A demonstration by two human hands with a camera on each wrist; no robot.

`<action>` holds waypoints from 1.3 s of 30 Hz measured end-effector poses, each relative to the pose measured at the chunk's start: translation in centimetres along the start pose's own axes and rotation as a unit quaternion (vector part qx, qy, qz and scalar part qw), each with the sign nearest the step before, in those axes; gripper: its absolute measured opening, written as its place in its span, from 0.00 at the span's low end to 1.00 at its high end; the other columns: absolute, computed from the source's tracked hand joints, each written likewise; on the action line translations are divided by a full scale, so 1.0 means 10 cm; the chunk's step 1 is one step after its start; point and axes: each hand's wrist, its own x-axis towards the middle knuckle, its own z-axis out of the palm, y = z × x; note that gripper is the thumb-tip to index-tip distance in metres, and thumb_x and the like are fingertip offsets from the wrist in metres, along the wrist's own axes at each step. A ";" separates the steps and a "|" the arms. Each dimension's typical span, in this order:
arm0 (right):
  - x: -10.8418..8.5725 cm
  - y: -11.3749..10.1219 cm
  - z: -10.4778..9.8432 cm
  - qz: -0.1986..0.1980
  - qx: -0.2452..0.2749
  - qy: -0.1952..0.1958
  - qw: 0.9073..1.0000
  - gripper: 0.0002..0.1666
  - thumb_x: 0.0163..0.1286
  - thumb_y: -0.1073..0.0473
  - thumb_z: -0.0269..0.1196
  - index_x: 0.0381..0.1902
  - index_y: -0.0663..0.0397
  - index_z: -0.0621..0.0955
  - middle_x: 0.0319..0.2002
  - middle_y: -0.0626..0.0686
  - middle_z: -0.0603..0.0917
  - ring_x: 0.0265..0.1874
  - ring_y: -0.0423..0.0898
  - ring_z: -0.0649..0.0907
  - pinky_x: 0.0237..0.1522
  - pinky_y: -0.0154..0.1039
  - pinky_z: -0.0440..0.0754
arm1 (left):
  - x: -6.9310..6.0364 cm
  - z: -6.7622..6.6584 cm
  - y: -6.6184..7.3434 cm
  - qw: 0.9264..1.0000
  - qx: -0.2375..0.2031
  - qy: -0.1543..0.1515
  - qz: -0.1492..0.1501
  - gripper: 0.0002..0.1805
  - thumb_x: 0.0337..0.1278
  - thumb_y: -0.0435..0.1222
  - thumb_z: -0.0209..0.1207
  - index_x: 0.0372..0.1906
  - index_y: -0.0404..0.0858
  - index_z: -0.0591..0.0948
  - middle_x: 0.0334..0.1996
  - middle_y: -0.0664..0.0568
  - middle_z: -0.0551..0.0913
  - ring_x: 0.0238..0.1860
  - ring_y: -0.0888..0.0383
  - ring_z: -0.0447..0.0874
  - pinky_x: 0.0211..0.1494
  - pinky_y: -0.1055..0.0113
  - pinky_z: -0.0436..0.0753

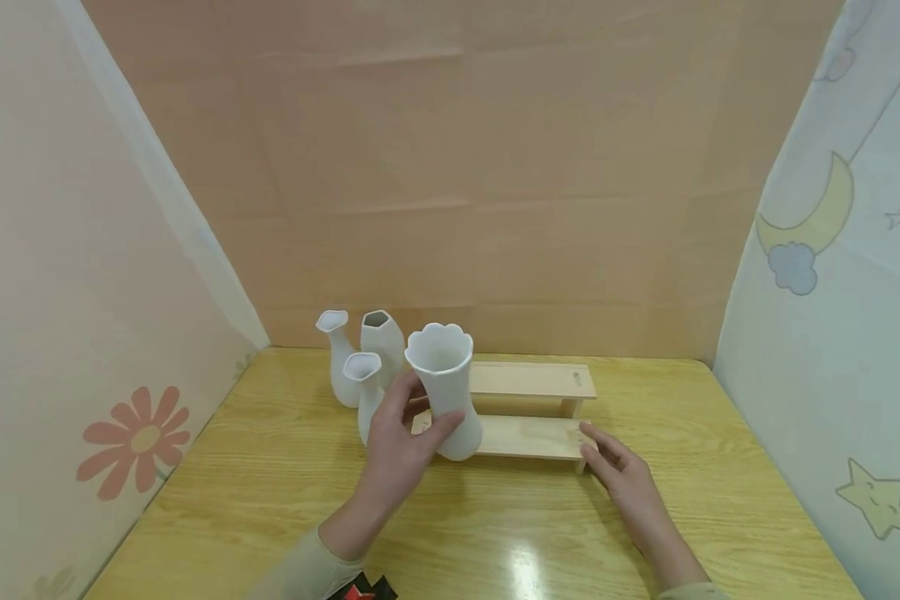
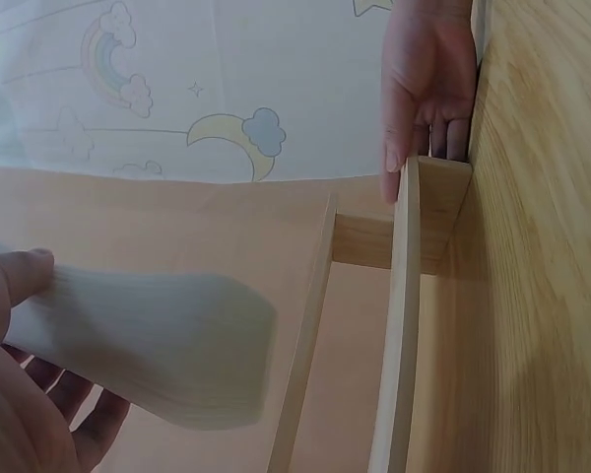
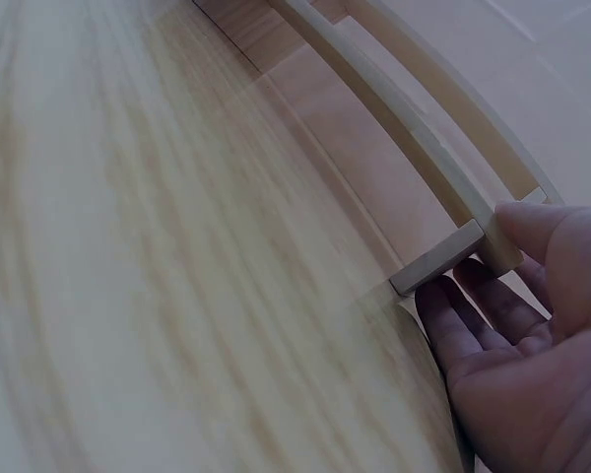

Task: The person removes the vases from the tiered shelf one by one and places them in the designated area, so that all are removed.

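My left hand [image 1: 401,450] grips a white vase [image 1: 453,408] with a scalloped rim, thumb on the near side and fingers round its left. In the left wrist view, this vase [image 2: 177,335] appears tilted and apart from the boards. Behind it stands a two-tier wooden stand [image 1: 528,436], its left part partly hidden by the vase and hand. My right hand [image 1: 630,483] holds the right end of the stand's lower board. In the right wrist view, the thumb lies against the board [image 3: 424,148] and the other fingers are by the leg [image 3: 438,258].
Left of the stand, three more white vases stand upright: a narrow-necked one [image 1: 341,367], an angular-mouthed one [image 1: 382,346] and a shorter one [image 1: 367,392] close to my left hand. The wooden table [image 1: 270,483] meets a peach backdrop [image 1: 450,167] and patterned side sheets.
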 end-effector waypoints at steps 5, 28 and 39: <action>0.00 0.00 0.00 -0.015 -0.006 0.000 1.000 0.41 0.85 0.36 0.62 0.86 0.46 0.68 0.87 0.55 0.60 0.86 0.62 0.58 0.70 0.28 0.68 | -0.09 -0.15 0.01 0.999 0.014 0.003 -0.029 0.34 0.61 0.33 0.80 0.71 0.48 0.81 0.59 0.54 0.84 0.58 0.50 0.85 0.65 0.47 0.85; -0.01 0.01 -0.03 -0.019 -0.004 -0.013 1.000 0.42 0.85 0.37 0.61 0.87 0.44 0.67 0.87 0.53 0.59 0.86 0.63 0.56 0.79 0.53 0.61 | -0.39 -0.75 -0.12 0.987 0.099 0.071 -0.106 0.34 0.63 0.34 0.80 0.72 0.44 0.79 0.58 0.52 0.85 0.58 0.52 0.86 0.61 0.64 0.87; -0.01 0.02 -0.02 -0.011 0.001 -0.019 1.000 0.42 0.85 0.37 0.60 0.88 0.44 0.66 0.88 0.53 0.57 0.86 0.62 0.55 0.78 0.51 0.62 | -0.45 -0.99 -0.19 0.979 0.139 0.110 -0.100 0.34 0.64 0.33 0.79 0.72 0.38 0.78 0.55 0.50 0.86 0.56 0.55 0.85 0.59 0.72 0.85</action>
